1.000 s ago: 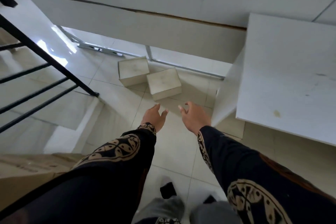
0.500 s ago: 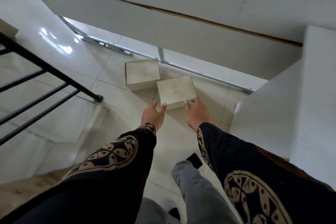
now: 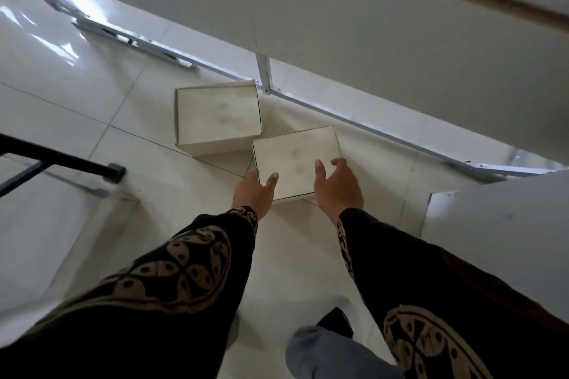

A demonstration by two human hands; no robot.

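Cardboard, pale and dusty, is what the fingers (image 3: pixel 340 163) are reaching for. The left hand (image 3: pixel 254 192) has its fingers spread by the near left corner of the near box (image 3: pixel 295 157), with the thumb over the lid. The right hand (image 3: pixel 337 186) hovers over the near right part, fingers loosely bent. Neither hand grips anything yet. Both are loose and released, and I cannot tell if skin touches the lid. The near box sits on the floor (image 3: pixel 184 218), and its far left corner touches the far box (image 3: pixel 217 114).

What could go wrong? Both hands are at the near end. A lift from there could let the far end dip, and the box could slide out. The lid may only be resting on top, so it might come up alone. A pull could drag or bump the far box, since the two touch. A metal rail (image 3: pixel 369 130) lies just behind, and a push that way could knock into it.

Counting: two boxes, two hands, two black patterned sleeves (image 3: pixel 172 280), one black railing (image 3: pixel 61 158).
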